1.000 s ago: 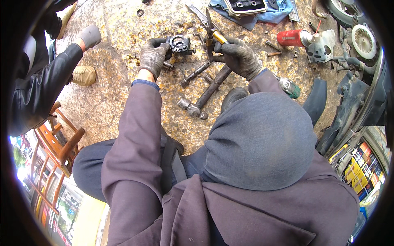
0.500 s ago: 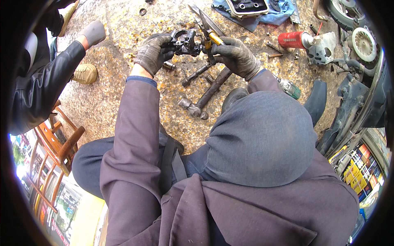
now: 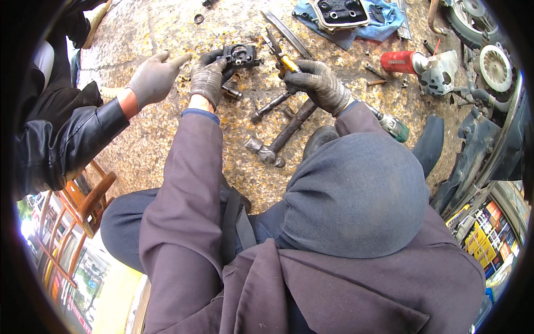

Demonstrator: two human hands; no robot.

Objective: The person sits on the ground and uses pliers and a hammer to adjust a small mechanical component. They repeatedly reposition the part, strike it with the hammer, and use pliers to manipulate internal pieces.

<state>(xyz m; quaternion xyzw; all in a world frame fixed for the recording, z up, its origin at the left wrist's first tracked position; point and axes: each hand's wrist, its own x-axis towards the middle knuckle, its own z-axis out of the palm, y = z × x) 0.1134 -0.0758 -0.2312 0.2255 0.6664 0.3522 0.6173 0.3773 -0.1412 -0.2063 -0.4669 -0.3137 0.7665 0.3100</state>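
My left hand (image 3: 207,82), in a worn grey glove, grips a dark metal engine part (image 3: 240,55) with a round opening, held above the floor. Yellow-handled pliers (image 3: 288,62) sit in my gloved right hand (image 3: 318,83), their jaws pointing up and left, apart from the engine part. Below the hands, a hammer (image 3: 259,147) lies on the floor beside a dark metal rod-like tool (image 3: 269,108). Another person's grey-gloved hand (image 3: 153,80) reaches in from the left with fingers stretched toward my left hand, not visibly touching it.
A red spray can (image 3: 399,62) lies to the right, near wheel parts (image 3: 495,68). At the far side, a metal cover (image 3: 340,25) rests on a blue cloth (image 3: 389,32). A flat metal bar (image 3: 289,36) lies beyond the pliers. A wooden chair (image 3: 89,200) stands at left.
The engine part has been turned over and is away from the pliers, whose handles are now closer together. The other person's hand has come in rightward, its fingers stretching out.
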